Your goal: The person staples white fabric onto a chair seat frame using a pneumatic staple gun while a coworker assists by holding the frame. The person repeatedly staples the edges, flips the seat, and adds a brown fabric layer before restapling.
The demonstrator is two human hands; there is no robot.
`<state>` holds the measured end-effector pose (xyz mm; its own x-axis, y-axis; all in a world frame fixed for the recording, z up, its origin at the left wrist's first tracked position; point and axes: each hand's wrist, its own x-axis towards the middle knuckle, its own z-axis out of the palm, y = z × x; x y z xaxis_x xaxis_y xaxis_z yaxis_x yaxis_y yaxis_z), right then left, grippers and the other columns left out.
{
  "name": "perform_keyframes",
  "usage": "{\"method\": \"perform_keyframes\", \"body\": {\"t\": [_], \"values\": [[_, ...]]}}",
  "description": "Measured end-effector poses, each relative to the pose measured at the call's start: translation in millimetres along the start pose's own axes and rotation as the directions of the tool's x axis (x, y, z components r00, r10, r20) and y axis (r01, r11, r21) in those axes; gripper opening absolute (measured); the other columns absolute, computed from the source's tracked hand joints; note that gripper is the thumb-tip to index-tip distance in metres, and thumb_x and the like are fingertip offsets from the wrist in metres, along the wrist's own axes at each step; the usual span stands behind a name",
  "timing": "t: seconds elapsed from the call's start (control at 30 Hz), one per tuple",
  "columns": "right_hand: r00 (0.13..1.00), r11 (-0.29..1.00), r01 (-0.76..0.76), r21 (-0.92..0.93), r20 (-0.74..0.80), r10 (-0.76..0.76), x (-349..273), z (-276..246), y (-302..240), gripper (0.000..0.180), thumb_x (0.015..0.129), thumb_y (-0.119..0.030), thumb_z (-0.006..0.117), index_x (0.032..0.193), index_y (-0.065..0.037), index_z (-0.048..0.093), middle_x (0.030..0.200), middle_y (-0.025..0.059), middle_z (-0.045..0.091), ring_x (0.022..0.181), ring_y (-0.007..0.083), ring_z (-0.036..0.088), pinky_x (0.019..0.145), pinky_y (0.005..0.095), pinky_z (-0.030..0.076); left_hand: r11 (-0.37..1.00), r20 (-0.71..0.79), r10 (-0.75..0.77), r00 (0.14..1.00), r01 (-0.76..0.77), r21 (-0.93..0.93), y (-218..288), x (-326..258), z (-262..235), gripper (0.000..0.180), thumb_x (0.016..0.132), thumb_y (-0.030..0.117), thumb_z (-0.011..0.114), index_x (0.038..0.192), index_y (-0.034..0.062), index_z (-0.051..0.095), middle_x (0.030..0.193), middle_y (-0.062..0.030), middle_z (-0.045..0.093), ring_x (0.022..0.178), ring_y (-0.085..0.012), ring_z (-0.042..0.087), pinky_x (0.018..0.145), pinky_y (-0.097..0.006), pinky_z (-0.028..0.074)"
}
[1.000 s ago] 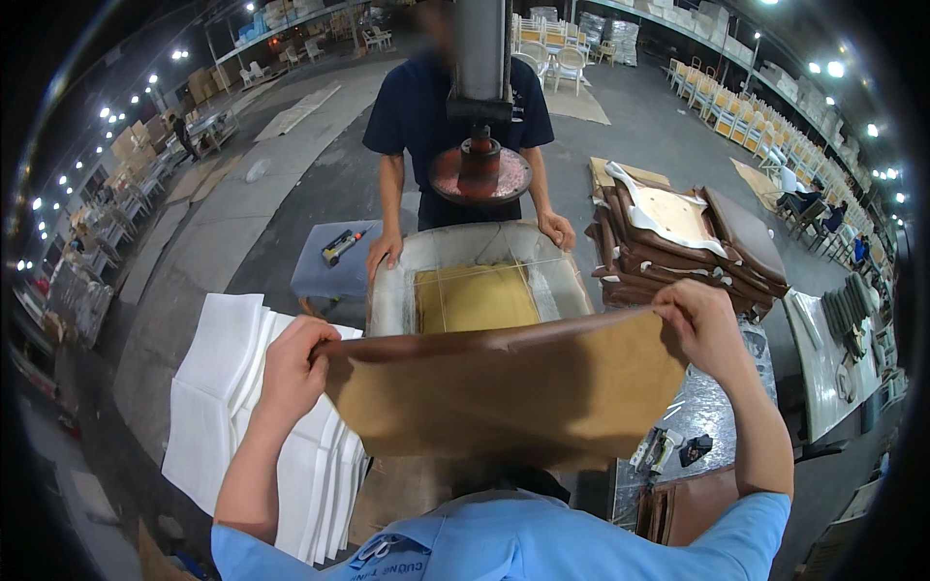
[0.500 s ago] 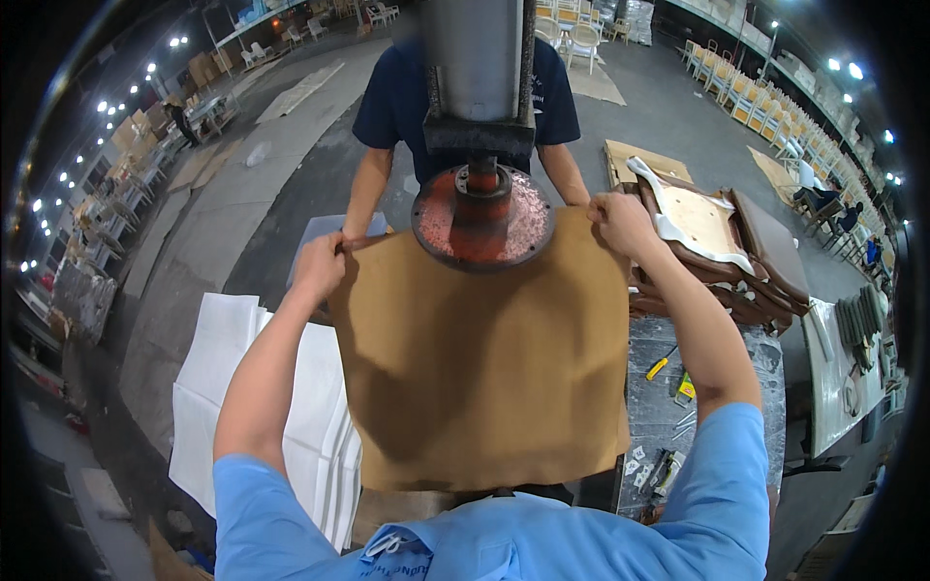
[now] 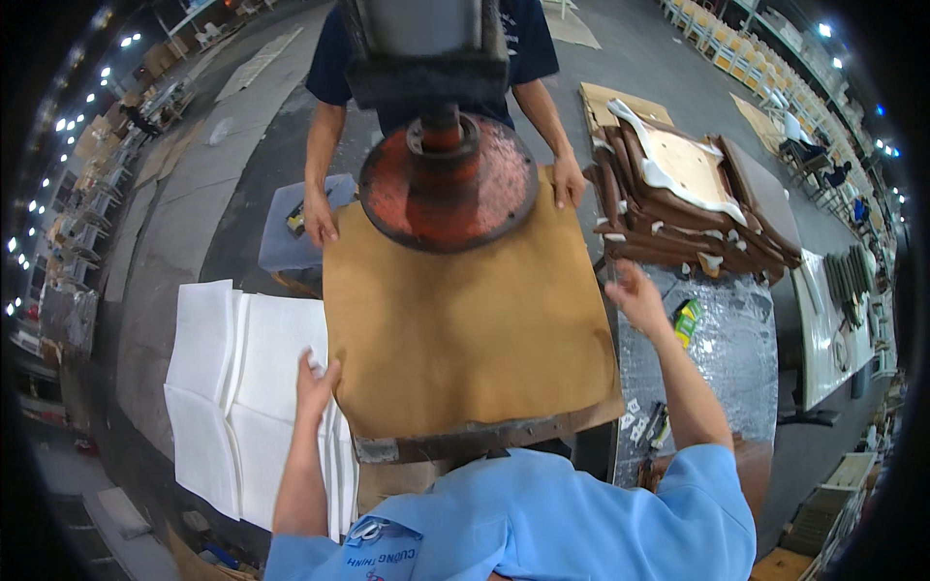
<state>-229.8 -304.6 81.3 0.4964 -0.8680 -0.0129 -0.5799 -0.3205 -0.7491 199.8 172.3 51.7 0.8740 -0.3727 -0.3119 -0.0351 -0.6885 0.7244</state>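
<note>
Tan sheet [image 3: 465,334] lies flat in the middle, straight out from the wearer's chest, between the two hands, its far part running under the press plate. Left to right, as my feed gives it.

White sheets [image 3: 203,387] are stacked at far left. The left hand [image 3: 315,385] sits at the stack's inner edge, right by the tan sheet's left edge; thumb and forefinger spread well apart, nothing gripped. I can't tell if the thumb touches the edge or only overlaps it from this angle. Pale bin [image 3: 281,237] beyond it, partly covered. A co-worker's near-left hand [image 3: 318,218] is at the far left corner of the sheet.

Centre: red round press plate [image 3: 504,184] hangs over the sheet, blocking the middle of its far edge from me. Sheet looks close to square, so I can't call a long axis; the lens bends the sides anyway. Whatever it rests on is mostly covered; only a dark support edge [image 3: 378,449] shows on the near side.

The co-worker's other hand [image 3: 569,182] is at the far right corner. The right hand [image 3: 639,295] is just off the right edge, fingers loosely curled and parted, holding nothing I can see; the sheet is to its left. Left hand looks slightly nearer. Further right: brown padded pieces [image 3: 659,208] in a pile, then a film-covered table [image 3: 727,358] with a green-yellow item [image 3: 687,322], too small to identify.
</note>
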Motion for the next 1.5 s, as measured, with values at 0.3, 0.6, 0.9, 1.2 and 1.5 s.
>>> {"method": "perform_keyframes", "body": {"t": [0.3, 0.6, 0.9, 1.2, 1.5], "values": [[0.933, 0.881, -0.356, 0.311, 0.068, 0.353, -126.3, 40.7, 37.7, 0.022, 0.103, -0.019, 0.082, 0.11, -0.002, 0.071, 0.091, 0.0031, 0.073, 0.079, 0.0121, 0.065, 0.071, 0.032, 0.052, 0.886, 0.267, -0.061, 0.962, 0.176, -0.43, -47.8, -65.2, 3.7, 0.037, 0.107, 0.02, 0.076, 0.134, -0.0028, 0.066, 0.12, -0.0114, 0.078, 0.107, -0.0177, 0.075, 0.094, -0.035, 0.06], [0.911, 0.81, -0.389, 0.439, 0.053, 0.409, -124.1, 43.1, 42.6, 0.018, 0.105, -0.019, 0.078, 0.099, -0.004, 0.07, 0.083, 0.001, 0.07, 0.068, 0.0106, 0.06, 0.061, 0.0319, 0.046, 0.83, 0.379, -0.02, 0.925, 0.226, -0.509, -55.6, -84.2, -5.6, 0.031, 0.112, 0.02, 0.07, 0.137, 0.0026, 0.067, 0.124, -0.0087, 0.078, 0.109, -0.0182, 0.075, 0.096, -0.034, 0.06], [0.908, 0.83, -0.388, 0.402, 0.013, 0.418, -133.2, 41.6, 55.8, 0.018, 0.109, -0.022, 0.072, 0.101, -0.006, 0.07, 0.075, -0.002, 0.063, 0.058, 0.0111, 0.053, 0.052, 0.0319, 0.041, 0.771, 0.363, 0.053, 0.93, 0.192, -0.607, -62.3, -91.8, 4.3, 0.031, 0.112, 0.015, 0.068, 0.14, 0.0029, 0.066, 0.132, -0.008, 0.077, 0.117, -0.0177, 0.073, 0.102, -0.035, 0.058], [0.902, 0.831, -0.401, 0.385, 0.01, 0.431, -137.6, 42.3, 47.1, 0.021, 0.109, -0.022, 0.071, 0.097, -0.006, 0.068, 0.074, -0.0011, 0.062, 0.06, 0.0117, 0.054, 0.053, 0.033, 0.042, 0.724, 0.395, 0.068, 0.916, 0.227, -0.651, -74.2, -89.4, 4.6, 0.031, 0.112, 0.013, 0.068, 0.141, 0.0022, 0.065, 0.131, -0.0078, 0.076, 0.118, -0.0172, 0.072, 0.102, -0.036, 0.059], [0.902, 0.974, 0.053, -0.22, -0.409, -0.142, -137.2, 34.3, 44.1, 0.018, 0.096, -0.011, 0.08, 0.11, -0.005, 0.07, 0.088, 0.0052, 0.064, 0.076, 0.0174, 0.063, 0.069, 0.0344, 0.052, 0.692, 0.36, 0.028, 0.932, 0.242, -0.68, -78.7, -78.2, 12.4, 0.023, 0.109, 0.015, 0.073, 0.129, 0.0044, 0.071, 0.118, -0.005, 0.075, 0.104, -0.0151, 0.07, 0.089, -0.033, 0.057]]}}
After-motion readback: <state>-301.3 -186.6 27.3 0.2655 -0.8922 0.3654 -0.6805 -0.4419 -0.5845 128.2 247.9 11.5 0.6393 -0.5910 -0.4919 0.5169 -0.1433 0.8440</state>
